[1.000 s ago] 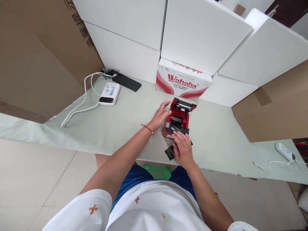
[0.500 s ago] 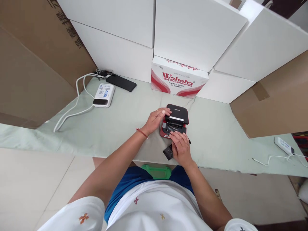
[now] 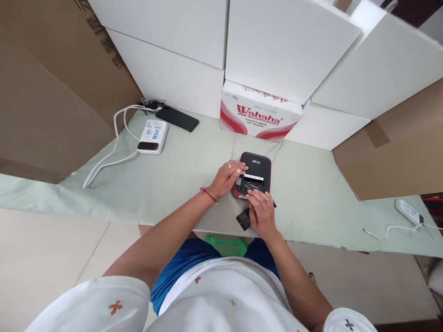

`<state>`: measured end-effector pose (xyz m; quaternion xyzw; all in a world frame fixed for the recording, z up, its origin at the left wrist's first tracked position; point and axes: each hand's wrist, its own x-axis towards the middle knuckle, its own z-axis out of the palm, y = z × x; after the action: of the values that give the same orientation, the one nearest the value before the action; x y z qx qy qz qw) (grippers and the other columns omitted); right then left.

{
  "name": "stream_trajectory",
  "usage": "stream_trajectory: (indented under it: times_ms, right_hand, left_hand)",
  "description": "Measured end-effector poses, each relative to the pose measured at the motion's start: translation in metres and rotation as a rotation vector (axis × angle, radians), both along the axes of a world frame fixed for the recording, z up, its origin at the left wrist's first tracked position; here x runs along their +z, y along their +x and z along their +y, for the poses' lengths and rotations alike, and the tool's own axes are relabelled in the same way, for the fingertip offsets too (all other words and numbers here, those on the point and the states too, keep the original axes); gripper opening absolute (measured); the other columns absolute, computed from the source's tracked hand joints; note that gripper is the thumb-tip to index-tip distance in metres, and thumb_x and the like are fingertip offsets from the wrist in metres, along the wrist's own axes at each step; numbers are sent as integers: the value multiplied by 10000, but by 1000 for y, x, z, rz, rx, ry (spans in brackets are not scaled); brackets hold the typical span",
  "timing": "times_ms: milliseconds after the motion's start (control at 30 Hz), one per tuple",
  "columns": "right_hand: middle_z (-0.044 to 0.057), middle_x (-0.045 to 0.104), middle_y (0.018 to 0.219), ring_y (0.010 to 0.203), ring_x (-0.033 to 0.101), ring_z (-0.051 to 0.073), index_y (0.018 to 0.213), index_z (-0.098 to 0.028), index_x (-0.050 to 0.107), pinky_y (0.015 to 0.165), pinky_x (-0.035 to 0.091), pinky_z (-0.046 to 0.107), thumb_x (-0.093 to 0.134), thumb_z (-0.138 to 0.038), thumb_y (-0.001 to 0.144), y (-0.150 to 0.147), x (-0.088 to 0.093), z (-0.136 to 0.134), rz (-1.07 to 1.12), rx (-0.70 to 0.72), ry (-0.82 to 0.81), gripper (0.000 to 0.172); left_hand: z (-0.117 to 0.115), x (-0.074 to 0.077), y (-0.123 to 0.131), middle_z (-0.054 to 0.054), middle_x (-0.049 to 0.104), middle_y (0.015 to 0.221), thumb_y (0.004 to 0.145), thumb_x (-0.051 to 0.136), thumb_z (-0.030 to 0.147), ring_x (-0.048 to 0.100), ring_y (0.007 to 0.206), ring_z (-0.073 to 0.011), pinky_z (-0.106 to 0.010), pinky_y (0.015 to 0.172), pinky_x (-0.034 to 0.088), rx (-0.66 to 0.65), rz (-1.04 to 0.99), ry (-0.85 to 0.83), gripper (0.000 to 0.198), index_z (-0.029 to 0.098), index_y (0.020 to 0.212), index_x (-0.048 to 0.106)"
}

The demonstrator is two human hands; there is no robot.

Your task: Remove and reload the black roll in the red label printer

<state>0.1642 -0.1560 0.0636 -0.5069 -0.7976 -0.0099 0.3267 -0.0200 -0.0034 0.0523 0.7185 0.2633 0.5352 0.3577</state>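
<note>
Now the small printer [image 3: 255, 173] shows black lid, red base.

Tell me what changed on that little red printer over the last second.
The printer's black lid swung down from fully open to shut over the red printer. The left hand moved from the side onto the lid's left edge. The right hand stayed at the front, over the black strip; the phone did not move.
</note>
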Motion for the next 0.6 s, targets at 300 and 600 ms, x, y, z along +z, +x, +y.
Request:
stream_trajectory:
  times_ms: [300, 600]
  right_hand:
    - [82, 721, 1435, 1442, 578, 225, 1506, -276, 563, 1290, 333, 486, 473, -95, 1012, -6, -2, 0, 21, -32, 32, 533]
    - [95, 722, 1431, 1429, 598, 241, 1500, -280, 571, 1293, 320, 509, 457, -126, 1015, -7, -10, 0, -9, -80, 43, 521]
  left_hand:
    - [3, -4, -13, -131, 764, 1339, 964, 701, 449, 602, 1440, -313, -602, 1279, 395, -212, -32, -156, 266, 260, 1133, 777]
    - [-10, -28, -15, -122, 146, 1832, 912, 729, 630, 138, 1715, -357, -606, 1381, 180, -142, -23, -473, 932, 332, 1686, 304]
